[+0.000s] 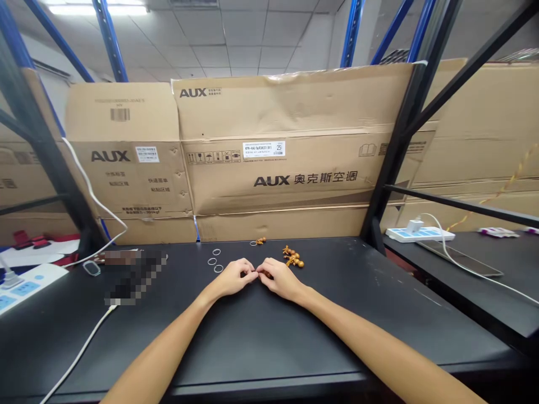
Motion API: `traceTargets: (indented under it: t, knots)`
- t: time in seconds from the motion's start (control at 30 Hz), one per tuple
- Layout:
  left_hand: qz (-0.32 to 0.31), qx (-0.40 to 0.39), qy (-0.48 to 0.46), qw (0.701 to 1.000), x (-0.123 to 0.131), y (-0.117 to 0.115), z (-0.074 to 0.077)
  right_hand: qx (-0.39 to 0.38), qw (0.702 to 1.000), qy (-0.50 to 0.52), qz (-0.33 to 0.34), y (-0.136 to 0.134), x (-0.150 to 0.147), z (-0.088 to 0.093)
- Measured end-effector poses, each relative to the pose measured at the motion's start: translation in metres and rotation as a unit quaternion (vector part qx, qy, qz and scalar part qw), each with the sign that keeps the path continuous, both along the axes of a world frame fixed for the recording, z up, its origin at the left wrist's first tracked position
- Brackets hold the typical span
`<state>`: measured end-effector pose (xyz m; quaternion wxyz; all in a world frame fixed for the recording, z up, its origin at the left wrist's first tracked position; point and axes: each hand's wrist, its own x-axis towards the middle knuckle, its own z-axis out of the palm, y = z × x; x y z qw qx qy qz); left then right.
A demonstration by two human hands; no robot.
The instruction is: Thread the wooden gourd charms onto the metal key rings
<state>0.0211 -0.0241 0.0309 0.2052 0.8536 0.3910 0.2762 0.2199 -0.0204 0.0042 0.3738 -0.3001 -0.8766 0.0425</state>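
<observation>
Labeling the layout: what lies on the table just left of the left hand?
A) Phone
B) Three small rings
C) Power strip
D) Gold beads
B. Three small rings lie on the table just left of the left hand; the gold beads are beside the right hand.

AUX air-conditioner cartons (269, 146) stacked behind black workbench (349, 320), upper middle of frame. Blue steel rack posts (110, 39) up top. White power strip (419, 234) with charger (415, 226) far right; second power strip (25, 286) lower left, white cable (80, 353) running off bottom.
</observation>
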Motion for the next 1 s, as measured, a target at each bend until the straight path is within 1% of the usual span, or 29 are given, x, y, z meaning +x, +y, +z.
traceTargets:
  t: [0.07, 0.13, 0.3, 0.37, 0.43, 0.53, 0.6, 0.67, 0.77, 0.83, 1.0]
  knots:
    - [0.004, 0.008, 0.005, 1.000, 0.0013, -0.0012, 0.0013, 0.002, 1.000, -0.007, 0.004, -0.0015, -0.0011, 0.0001]
    - [0.000, 0.016, 0.009, 1.000, 0.0016, -0.0017, 0.0024, -0.001, 1.000, -0.015, -0.006, -0.0020, -0.0019, 0.0000]
    - [-0.021, 0.019, 0.008, 1.000, 0.0004, -0.0019, 0.0038, -0.009, 0.996, -0.043, -0.073, 0.0018, -0.0016, -0.0022]
    - [-0.025, 0.013, 0.006, 1.000, 0.0005, -0.0022, 0.0037, -0.008, 0.995, -0.049, -0.082, 0.0028, -0.0013, -0.0028]
    - [-0.020, 0.015, 0.000, 1.000, 0.0010, -0.0025, 0.0031, -0.008, 0.996, -0.045, -0.073, 0.0020, -0.0013, -0.0023]
    - [-0.004, 0.028, -0.006, 1.000, 0.0017, -0.0023, 0.0020, 0.000, 0.999, -0.028, -0.041, -0.0012, -0.0022, 0.0000]
    - [-0.004, 0.034, -0.004, 0.999, 0.0018, -0.0017, 0.0017, 0.007, 0.999, -0.022, -0.024, -0.0027, -0.0030, 0.0012]
    - [-0.011, 0.040, -0.004, 0.999, 0.0014, -0.0007, 0.0013, 0.012, 0.999, -0.022, -0.029, -0.0024, -0.0032, 0.0014]
    - [-0.019, 0.043, -0.007, 0.999, 0.0004, 0.0009, 0.0001, 0.011, 0.998, -0.023, -0.066, 0.0006, -0.0020, 0.0006]
    - [-0.019, 0.043, -0.002, 0.999, 0.0001, 0.0013, -0.0009, 0.002, 0.997, -0.016, -0.079, 0.0022, -0.0008, 0.0002]
    - [-0.002, 0.064, 0.009, 0.998, 0.0025, 0.0003, -0.0019, -0.008, 0.999, 0.009, -0.045, -0.0008, -0.0016, 0.0018]
